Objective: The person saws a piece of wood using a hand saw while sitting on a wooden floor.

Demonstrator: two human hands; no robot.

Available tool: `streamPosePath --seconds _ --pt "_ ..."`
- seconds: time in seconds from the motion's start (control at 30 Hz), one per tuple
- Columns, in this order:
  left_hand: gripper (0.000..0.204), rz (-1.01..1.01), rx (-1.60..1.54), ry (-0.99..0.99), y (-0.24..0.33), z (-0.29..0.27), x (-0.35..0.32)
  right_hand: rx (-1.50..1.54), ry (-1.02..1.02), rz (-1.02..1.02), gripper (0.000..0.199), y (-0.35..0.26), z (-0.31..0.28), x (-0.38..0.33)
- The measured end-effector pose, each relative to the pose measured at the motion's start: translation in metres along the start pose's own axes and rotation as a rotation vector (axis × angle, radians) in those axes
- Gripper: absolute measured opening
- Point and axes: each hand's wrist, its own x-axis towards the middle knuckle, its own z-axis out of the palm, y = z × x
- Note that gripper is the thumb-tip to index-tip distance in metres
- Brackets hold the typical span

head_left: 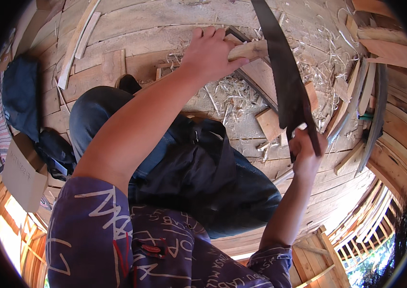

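Note:
My right hand (307, 149) is wrapped round the handle of a handsaw (285, 72), whose dark blade stretches away from me toward the top of the view. Its toothed edge faces left and lies at the right end of a short wooden piece (250, 50). My left hand (211, 54) grips the other end of that piece, thumb along its near side. Under the piece is a board with a dark edge (256, 84) on the floor. Whether the teeth are in the wood cannot be made out.
Wood shavings (237, 103) litter the plank floor (150, 29). Small wood blocks (269, 124) lie near the saw handle. Long strips (364, 96) are stacked at the right, with more slats (81, 38) at far left. A cardboard box (23, 173) and dark cloth (21, 96) sit at left.

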Motion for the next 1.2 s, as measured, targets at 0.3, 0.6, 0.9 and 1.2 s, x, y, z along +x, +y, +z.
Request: streamPosePath --seconds 0.3,0.6,0.9,1.2 --pt "0.053 -0.044 0.007 -0.014 -0.004 -0.004 -0.002 -0.093 0.065 0.048 0.035 0.034 -0.070 -0.113" --pt "0.052 -0.012 0.012 -0.010 0.000 -0.001 -0.001 -0.033 0.037 -0.036 0.025 0.022 -0.004 -0.021" --pt "0.053 -0.076 0.029 0.009 -0.010 0.005 -0.003 -0.125 0.012 -0.101 0.036 0.036 -0.038 -0.071" --pt "0.053 -0.052 0.026 0.023 -0.004 0.004 0.002 -0.074 0.006 -0.040 0.030 0.029 -0.020 -0.041"
